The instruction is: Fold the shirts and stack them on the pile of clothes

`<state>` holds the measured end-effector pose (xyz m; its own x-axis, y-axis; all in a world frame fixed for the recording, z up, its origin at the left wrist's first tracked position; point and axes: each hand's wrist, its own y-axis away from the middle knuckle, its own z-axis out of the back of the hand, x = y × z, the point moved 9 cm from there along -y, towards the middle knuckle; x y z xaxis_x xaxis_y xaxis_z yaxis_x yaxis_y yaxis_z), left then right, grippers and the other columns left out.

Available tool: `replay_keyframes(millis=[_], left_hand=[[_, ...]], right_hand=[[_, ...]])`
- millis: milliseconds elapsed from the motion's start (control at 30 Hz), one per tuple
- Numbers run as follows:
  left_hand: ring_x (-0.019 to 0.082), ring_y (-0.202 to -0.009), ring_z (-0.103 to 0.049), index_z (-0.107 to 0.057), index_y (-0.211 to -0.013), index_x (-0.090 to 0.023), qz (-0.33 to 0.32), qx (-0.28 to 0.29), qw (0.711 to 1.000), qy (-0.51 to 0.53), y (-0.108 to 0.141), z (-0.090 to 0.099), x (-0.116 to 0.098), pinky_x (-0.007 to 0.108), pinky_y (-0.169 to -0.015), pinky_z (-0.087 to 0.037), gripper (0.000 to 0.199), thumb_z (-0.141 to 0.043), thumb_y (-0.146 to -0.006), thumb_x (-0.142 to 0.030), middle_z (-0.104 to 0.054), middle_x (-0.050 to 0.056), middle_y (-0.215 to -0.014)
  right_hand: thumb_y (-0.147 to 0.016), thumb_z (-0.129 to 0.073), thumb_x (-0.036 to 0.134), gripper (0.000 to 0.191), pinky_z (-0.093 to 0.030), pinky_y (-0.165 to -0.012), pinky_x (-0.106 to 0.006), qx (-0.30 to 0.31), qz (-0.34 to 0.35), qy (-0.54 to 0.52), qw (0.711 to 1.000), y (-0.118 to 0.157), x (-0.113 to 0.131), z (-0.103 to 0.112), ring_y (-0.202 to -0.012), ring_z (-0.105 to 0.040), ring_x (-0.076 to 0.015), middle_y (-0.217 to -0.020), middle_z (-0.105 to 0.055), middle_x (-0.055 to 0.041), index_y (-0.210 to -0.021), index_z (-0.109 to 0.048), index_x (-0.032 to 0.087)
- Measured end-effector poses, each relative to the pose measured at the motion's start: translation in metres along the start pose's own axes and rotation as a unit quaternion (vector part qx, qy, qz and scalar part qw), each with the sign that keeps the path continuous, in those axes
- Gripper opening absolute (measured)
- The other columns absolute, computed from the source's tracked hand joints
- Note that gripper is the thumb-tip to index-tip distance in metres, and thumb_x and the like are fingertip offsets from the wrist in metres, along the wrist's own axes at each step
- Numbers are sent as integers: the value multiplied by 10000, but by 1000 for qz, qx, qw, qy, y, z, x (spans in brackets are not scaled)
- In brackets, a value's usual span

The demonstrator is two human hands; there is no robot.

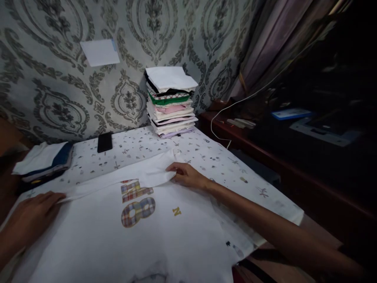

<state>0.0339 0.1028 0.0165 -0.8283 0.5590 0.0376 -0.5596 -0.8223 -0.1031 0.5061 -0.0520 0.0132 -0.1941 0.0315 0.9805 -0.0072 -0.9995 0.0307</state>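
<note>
A white T-shirt (97, 236) with plaid patchwork figures and a small yellow letter lies spread over the near part of the table. Its far edge is folded back toward me in a long strip. My right hand (188, 175) pinches the folded edge near its right end, thumb and fingers closed on the cloth. At the left end of the same fold, my left hand (41, 206) grips the fabric, its fingers bent and slightly blurred.
A tall stack of folded clothes (173, 106) stands against the wall. At the left lies a smaller folded pile (44, 161), with a black phone (105, 142) beside it. A white cable (213, 125) hangs over a dark red ledge (259, 145) on the right. The patterned tablecloth (229, 165) covers the table.
</note>
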Motion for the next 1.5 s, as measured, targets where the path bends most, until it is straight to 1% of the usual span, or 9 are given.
replay_keyframes(millis=[100, 200, 267, 500, 633, 800, 933, 1233, 1500], left_hand=[[269, -994, -694, -695, -1011, -370, -27, -35, 999, 14, -7, 16, -28, 415, -882, -514, 363, -383, -878, -501, -754, -87, -1040], [266, -1042, -684, -679, -1061, -347, -21, -68, 995, 67, -24, 29, -66, 398, -922, -530, 381, -397, -897, -544, -751, -45, -1079], [265, -1057, -676, -668, -1093, -305, -41, -79, 991, 97, -41, 34, -105, 401, -937, -531, 409, -375, -921, -534, -740, 0, -1125], [263, -1104, -629, -607, -1170, -193, -238, -51, 959, 147, -115, 32, -288, 439, -999, -487, 347, -355, -994, -354, -692, 113, -1167], [283, -1159, -599, -574, -1177, -147, -258, 5, 955, 143, -152, 7, -350, 434, -1022, -457, 346, -401, -1001, -390, -660, 150, -1210], [282, -1442, -390, -388, -1424, -111, -262, 31, 951, 160, -165, -18, -368, 465, -1199, -253, 589, -391, -994, -514, -443, 207, -1531], [227, -1502, -291, -324, -1472, -152, -286, 44, 940, 181, -161, -20, -365, 450, -1238, -173, 603, -354, -1001, -527, -416, 162, -1566], [227, -1518, -249, -536, -1059, -209, -364, 86, 906, 199, -165, -8, -386, 440, -1251, -132, 365, -486, -951, -554, -326, 122, -1623], [266, -1505, -278, -522, -1045, -234, -350, 82, 905, 229, -168, -9, -384, 506, -1240, -190, 359, -525, -926, -572, -417, 117, -1569]], right_hand=[[-738, -625, 204, 328, -402, -539, -217, -19, -48, 18, 998, -6, 1, 21, -557, -526, -119, -586, -604, 40, -1059, -692, 183], [-841, -564, 213, 166, -386, -494, -201, -146, -84, 18, 986, -24, 1, 58, -503, -509, -97, -562, -583, 33, -922, -702, 168], [-868, -565, 185, 124, -322, -427, -196, -198, -126, 27, 972, -39, -5, 72, -430, -452, -71, -555, -574, 34, -816, -674, 156], [-947, -501, 182, 291, -145, -328, -206, -138, -245, -47, 958, -73, -34, 64, -310, -251, -52, -403, -464, 39, -659, -541, 163], [-1002, -387, 174, 314, -141, -327, -174, -109, -266, -118, 950, -77, -39, 62, -319, -217, -42, -439, -462, 51, -718, -519, 164], [-1024, -346, 181, 324, -142, -320, -159, -93, -278, -187, 938, -79, -43, 61, -320, -192, -39, -473, -441, 65, -747, -514, 164], [-1024, -334, 157, 324, -148, -311, -151, -103, -273, -213, 932, -78, -44, 62, -324, -192, -36, -491, -443, 69, -755, -514, 161], [-893, -619, 111, 298, -193, -311, -139, -168, -283, -120, 937, -89, -51, 73, -330, -333, -27, -423, -476, 48, -617, -516, 156], [-782, -657, 41, 264, -232, -315, -164, -207, -247, -31, 946, -81, -51, 84, -333, -381, -39, -434, -555, 28, -575, -539, 155]])
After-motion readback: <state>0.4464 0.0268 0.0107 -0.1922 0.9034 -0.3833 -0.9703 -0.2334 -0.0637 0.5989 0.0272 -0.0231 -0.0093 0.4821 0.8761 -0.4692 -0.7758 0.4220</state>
